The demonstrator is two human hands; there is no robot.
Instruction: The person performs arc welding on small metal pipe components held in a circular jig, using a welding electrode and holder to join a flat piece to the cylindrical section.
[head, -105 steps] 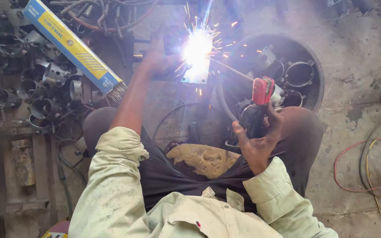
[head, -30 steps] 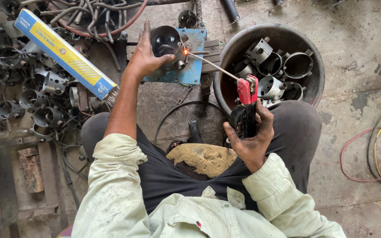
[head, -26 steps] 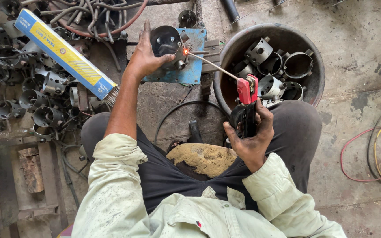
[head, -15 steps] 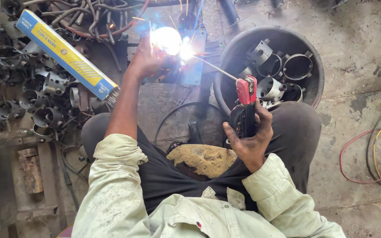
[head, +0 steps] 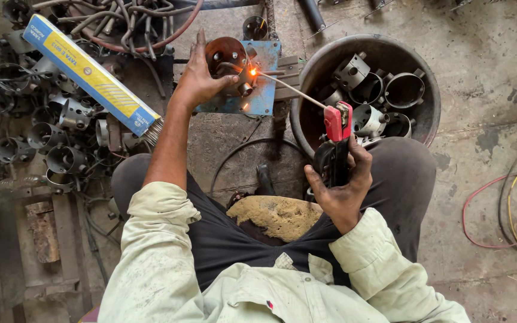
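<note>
My left hand point(head: 198, 78) rests on a round rusty metal part point(head: 225, 55) that sits on a blue metal plate point(head: 264, 90) on the floor. My right hand point(head: 339, 191) grips a red and black electrode holder point(head: 335, 143). Its thin welding rod point(head: 291, 91) reaches up and left to the part. The rod's tip glows orange at a small spot point(head: 251, 72) on the part's right side.
A dark round tub point(head: 429, 113) at the upper right holds several metal ring parts. More ring parts point(head: 43, 137) lie in a pile at the left under a blue and yellow electrode box point(head: 91, 75). Coloured cables point(head: 510, 197) run over the floor at the right.
The bright welding arc from half a second ago has gone out, leaving only an orange glow at the rod tip. Both hands keep their places.
</note>
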